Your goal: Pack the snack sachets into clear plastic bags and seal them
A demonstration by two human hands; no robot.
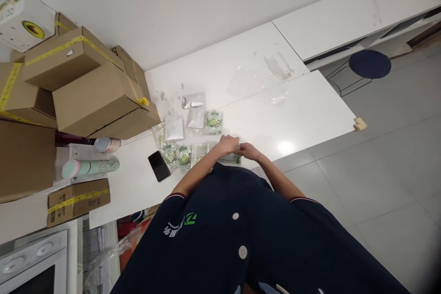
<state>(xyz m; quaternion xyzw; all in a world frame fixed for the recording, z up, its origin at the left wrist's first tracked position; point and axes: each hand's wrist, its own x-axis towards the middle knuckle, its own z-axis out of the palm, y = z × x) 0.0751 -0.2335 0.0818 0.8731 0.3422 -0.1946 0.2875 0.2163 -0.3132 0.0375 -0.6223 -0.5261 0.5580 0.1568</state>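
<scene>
My left hand (228, 144) and my right hand (248, 151) meet near the table's front edge, fingers curled in toward each other. Both are closed at the upper edge of a clear plastic packet (231, 159), partly hidden by my left forearm and my body. To the left lie green-and-white packets (184, 156) in clear plastic, and another green packet (214, 122) is farther back. Silvery white pouches (174, 127) rest behind the row, one silver pouch (193, 100) at the back.
A black phone (159, 166) lies left of the packets. Brown cardboard boxes (99, 96) are stacked at the left, near a green bottle (91, 167). Clear plastic film (246, 80) lies at the back of the white table (310, 115). A dark round stool (370, 64) stands at the right.
</scene>
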